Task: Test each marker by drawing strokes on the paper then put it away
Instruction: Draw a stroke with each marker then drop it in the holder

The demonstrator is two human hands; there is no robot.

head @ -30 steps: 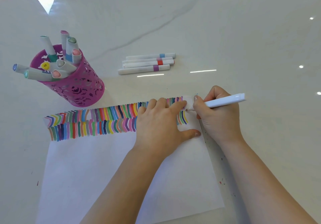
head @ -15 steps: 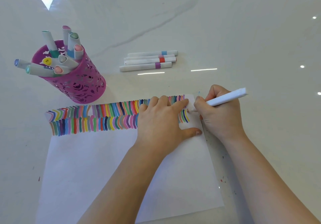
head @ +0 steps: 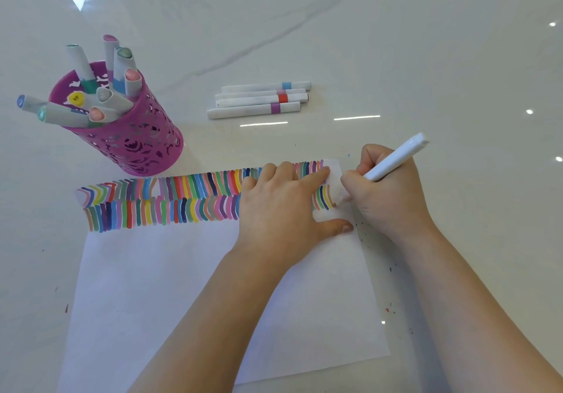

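A white sheet of paper (head: 189, 295) lies on the table, with two rows of coloured strokes (head: 170, 197) across its top. My left hand (head: 283, 206) presses flat on the paper near its top right corner. My right hand (head: 387, 191) grips a white marker (head: 396, 156), its tip down on the paper's right edge beside the last strokes. The tip itself is hidden behind my fingers.
A pink perforated pen cup (head: 128, 136) holding several capped markers stands at the left, just above the paper. Several white markers (head: 262, 100) with coloured bands lie side by side on the glossy marble table (head: 426, 57) beyond the paper. Small ink specks dot the table right of the sheet.
My right hand has drawn the marker tip down the paper's right edge, and the marker's rear end has tilted up. My left hand stays pressed on the sheet.
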